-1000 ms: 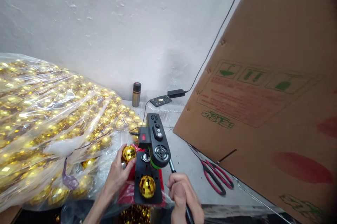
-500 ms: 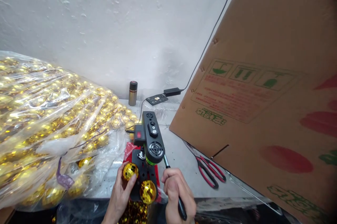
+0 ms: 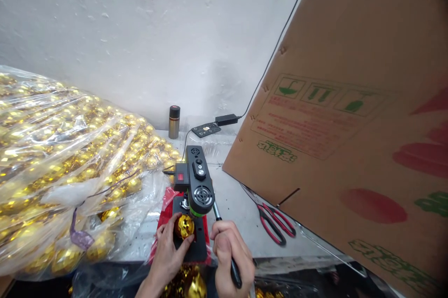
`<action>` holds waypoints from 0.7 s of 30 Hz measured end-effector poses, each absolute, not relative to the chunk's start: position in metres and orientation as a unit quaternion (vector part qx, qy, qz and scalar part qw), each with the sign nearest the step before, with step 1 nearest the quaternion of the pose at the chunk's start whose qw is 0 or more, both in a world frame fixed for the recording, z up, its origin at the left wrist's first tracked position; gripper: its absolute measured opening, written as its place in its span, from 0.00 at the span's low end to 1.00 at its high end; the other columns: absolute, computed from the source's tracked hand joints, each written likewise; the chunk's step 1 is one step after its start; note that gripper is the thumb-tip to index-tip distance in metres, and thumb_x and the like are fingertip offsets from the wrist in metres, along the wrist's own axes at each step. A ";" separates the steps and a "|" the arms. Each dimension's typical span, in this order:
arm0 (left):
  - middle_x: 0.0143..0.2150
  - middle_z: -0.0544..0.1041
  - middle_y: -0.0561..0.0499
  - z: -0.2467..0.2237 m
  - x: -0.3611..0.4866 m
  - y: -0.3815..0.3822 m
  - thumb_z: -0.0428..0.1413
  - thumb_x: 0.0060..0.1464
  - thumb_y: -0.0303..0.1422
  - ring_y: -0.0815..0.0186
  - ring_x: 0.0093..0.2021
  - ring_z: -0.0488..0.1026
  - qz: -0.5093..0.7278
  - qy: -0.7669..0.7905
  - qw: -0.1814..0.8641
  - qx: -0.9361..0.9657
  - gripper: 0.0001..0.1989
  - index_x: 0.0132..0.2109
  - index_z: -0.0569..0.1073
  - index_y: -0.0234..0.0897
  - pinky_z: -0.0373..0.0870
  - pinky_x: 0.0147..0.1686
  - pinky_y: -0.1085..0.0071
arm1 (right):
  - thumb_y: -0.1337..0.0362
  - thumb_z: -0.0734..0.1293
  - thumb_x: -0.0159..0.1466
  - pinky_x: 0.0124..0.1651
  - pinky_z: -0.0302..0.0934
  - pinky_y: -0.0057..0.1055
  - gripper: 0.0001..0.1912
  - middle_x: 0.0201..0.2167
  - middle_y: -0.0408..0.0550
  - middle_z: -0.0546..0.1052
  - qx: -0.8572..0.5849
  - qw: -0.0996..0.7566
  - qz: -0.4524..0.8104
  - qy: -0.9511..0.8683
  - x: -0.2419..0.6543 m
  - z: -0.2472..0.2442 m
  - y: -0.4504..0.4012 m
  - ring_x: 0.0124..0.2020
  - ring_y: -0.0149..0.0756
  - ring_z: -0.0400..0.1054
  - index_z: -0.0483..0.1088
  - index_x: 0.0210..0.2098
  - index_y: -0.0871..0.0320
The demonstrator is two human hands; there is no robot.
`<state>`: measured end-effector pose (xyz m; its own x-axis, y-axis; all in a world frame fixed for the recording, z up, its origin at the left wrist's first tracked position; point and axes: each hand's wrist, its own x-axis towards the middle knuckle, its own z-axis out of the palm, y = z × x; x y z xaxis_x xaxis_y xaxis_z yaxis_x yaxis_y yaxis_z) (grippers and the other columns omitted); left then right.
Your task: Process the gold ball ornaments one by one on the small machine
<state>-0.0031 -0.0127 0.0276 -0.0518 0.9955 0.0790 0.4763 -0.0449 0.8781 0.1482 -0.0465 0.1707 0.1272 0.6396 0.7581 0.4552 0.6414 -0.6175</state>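
Under the head of a small black bench drill press [image 3: 201, 181], my left hand [image 3: 171, 246] grips a gold mirrored ball [image 3: 184, 226] between thumb and fingers, over the black base plate [image 3: 196, 252]. My right hand [image 3: 231, 256] is wrapped round the black-gripped lever [image 3: 235, 272] on the machine's right side. A red sheet [image 3: 164, 216] lies beneath the base. Below the bench edge, more gold balls [image 3: 196, 285] show, partly hidden by my left forearm. The tool tip under the head is hidden.
A large clear bag of gold balls [image 3: 70, 149] fills the left. Red-handled scissors [image 3: 276, 223] lie to the right, beside a big cardboard box [image 3: 332, 102]. Behind the machine are a brown bottle [image 3: 174, 122], a dark phone-like slab [image 3: 206, 129] and a black power adapter [image 3: 227, 119].
My left hand has shifted right with a ball, now under the machine's head. The second ball at the front of the base plate is gone from there. My right hand stays on the lever.
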 end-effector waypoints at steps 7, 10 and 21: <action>0.55 0.84 0.38 0.032 0.001 -0.005 0.62 0.56 0.41 0.42 0.56 0.79 0.395 0.556 0.275 0.678 0.25 0.59 0.77 0.39 0.74 0.59 0.40 | 0.70 0.57 0.78 0.30 0.58 0.27 0.15 0.29 0.42 0.72 -0.435 0.637 0.109 -0.627 0.143 0.169 -0.050 0.28 0.30 0.66 0.65 0.34 0.54; 0.53 0.84 0.40 0.036 0.001 0.000 0.63 0.56 0.40 0.44 0.54 0.80 0.382 0.537 0.268 0.703 0.23 0.58 0.77 0.40 0.75 0.57 0.43 | 0.70 0.57 0.78 0.30 0.57 0.29 0.15 0.30 0.43 0.72 -0.438 0.642 0.118 -0.617 0.141 0.169 -0.052 0.28 0.31 0.66 0.66 0.34 0.54; 0.53 0.82 0.38 0.035 -0.002 0.001 0.61 0.60 0.42 0.44 0.55 0.76 0.352 0.520 0.295 0.720 0.24 0.60 0.75 0.38 0.71 0.59 0.43 | 0.68 0.56 0.77 0.32 0.60 0.29 0.17 0.29 0.42 0.73 -0.421 0.647 0.053 -0.634 0.145 0.135 -0.046 0.28 0.31 0.69 0.66 0.33 0.53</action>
<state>-0.0024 0.0012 0.0351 0.2112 0.9567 0.2001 0.5416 -0.2850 0.7908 0.1452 -0.0456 0.1354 0.1914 0.6025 0.7748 0.4646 0.6397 -0.6123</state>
